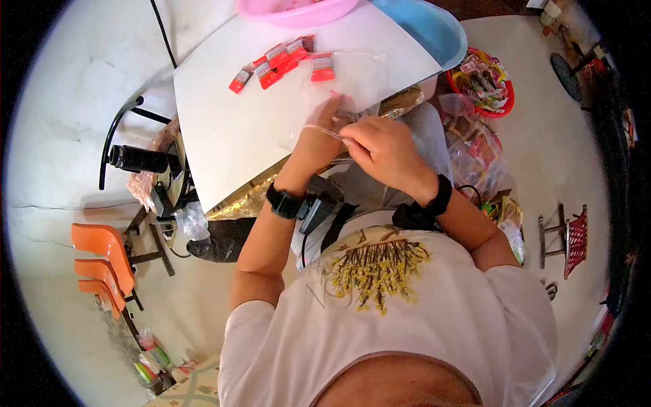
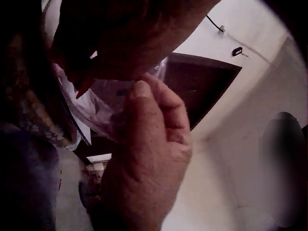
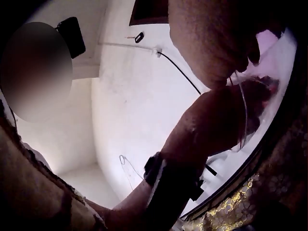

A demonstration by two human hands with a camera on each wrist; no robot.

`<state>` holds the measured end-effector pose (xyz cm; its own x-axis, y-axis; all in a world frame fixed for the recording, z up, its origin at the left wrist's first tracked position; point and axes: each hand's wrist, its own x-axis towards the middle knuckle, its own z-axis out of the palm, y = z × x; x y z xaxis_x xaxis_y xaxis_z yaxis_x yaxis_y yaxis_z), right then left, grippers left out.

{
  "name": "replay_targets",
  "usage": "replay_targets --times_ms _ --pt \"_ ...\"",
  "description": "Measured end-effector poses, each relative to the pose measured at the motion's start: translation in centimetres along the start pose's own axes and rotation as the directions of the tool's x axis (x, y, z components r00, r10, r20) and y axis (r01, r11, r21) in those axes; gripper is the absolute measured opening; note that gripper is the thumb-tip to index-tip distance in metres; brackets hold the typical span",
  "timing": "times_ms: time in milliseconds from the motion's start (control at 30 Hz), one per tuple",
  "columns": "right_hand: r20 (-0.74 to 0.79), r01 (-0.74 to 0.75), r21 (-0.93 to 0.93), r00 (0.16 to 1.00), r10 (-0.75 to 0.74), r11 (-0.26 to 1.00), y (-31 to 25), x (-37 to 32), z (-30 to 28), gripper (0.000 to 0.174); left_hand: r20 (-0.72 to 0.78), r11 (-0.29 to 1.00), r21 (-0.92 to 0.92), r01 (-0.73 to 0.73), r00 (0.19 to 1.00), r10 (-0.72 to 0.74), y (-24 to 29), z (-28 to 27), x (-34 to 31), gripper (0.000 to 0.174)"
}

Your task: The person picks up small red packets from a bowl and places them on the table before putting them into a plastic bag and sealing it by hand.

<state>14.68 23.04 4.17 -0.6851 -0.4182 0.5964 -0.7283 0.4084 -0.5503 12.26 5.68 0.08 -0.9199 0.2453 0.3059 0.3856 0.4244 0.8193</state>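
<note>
A clear plastic bag (image 1: 369, 74) lies over the front part of the white table. My left hand (image 1: 327, 119) is inside it, with the bag's mouth around the wrist. That hand holds a small red packet, whose red corner (image 2: 83, 89) shows by the fingers in the left wrist view; most of it is hidden. My right hand (image 1: 388, 150) pinches the rim of the bag between thumb and forefinger, right beside the left wrist. Just beyond the left fingers lies a red packet (image 1: 323, 68), overlapped by the bag. More red packets (image 1: 274, 57) lie in a loose pile to its left.
A pink basin (image 1: 298, 15) and a blue basin (image 1: 434, 34) stand at the far side of the white table (image 1: 224, 129). To the right are a red basket (image 1: 507, 102) of wrappers and loose clear plastic (image 1: 475, 146). Orange chairs (image 1: 102, 244) stand at the left.
</note>
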Motion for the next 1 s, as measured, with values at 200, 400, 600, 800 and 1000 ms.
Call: replay_targets --times_ms 200,400,600,800,1000 --pt "-0.035 0.033 0.018 0.999 -0.033 0.999 0.3 -0.6 -0.1 0.009 0.082 0.988 0.008 0.152 0.985 -0.152 -1.9 1.1 5.0 0.042" --pt "-0.012 0.025 -0.006 1.000 -0.025 1.000 1.1 -1.2 -0.2 0.008 -0.004 0.714 0.699 0.049 0.998 -0.065 0.7 1.2 4.3 0.033" --pt "-0.018 0.024 0.034 1.000 -0.023 0.999 1.2 -1.5 -0.6 0.008 0.143 0.698 0.709 -0.102 0.990 -0.001 2.5 1.4 2.7 0.035" --pt "0.047 0.015 0.015 0.999 -0.016 1.000 1.4 -1.7 -1.0 0.008 0.201 0.604 0.769 -0.207 0.976 0.079 0.2 1.6 4.7 0.036" --pt "0.054 0.022 0.012 0.998 -0.022 1.000 1.7 -1.8 -1.0 0.010 0.198 0.688 0.715 -0.125 0.980 -0.028 -0.2 1.6 6.6 0.037"
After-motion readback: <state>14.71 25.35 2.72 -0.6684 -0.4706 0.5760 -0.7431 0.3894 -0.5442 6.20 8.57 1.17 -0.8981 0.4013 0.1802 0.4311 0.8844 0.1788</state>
